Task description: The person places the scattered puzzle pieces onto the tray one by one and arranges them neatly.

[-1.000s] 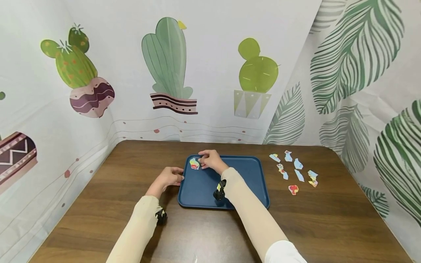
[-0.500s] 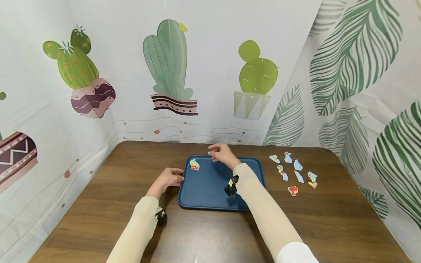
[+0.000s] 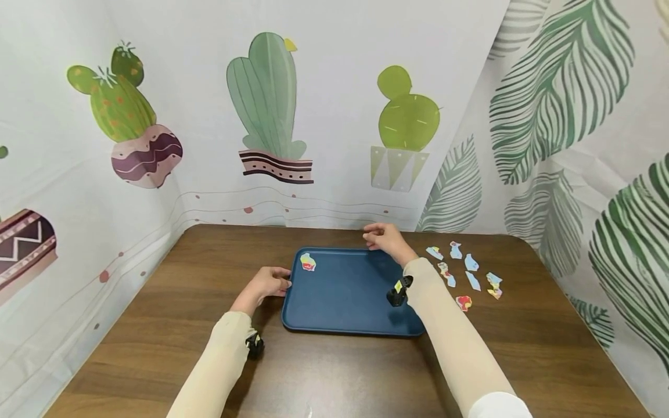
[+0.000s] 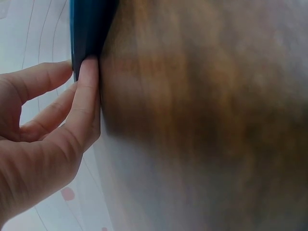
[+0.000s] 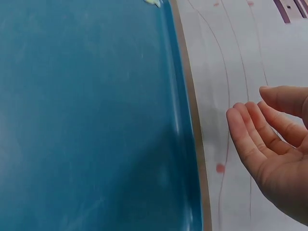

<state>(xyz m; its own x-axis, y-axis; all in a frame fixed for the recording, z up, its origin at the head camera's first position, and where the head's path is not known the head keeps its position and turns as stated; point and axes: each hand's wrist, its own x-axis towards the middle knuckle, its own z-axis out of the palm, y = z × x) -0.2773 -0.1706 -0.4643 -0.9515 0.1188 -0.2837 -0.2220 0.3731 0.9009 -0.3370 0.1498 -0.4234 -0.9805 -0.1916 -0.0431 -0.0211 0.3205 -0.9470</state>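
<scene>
On blue tray (image 3: 355, 302), one unlabelled colourful paper piece (image 3: 308, 262).

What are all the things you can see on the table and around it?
tray: one, dark blue, middle of the table.
piece on the tray: one, red, yellow and blue, far left corner of the tray.
loose pieces: about eight, mostly pale blue with red and yellow, on the table right of the tray.
table: one, brown wood.
curtain: white, printed with cacti and green leaves, behind and at both sides.
left hand: touches the tray's left edge.
right hand: empty, fingers relaxed, above the tray's far right corner.
</scene>
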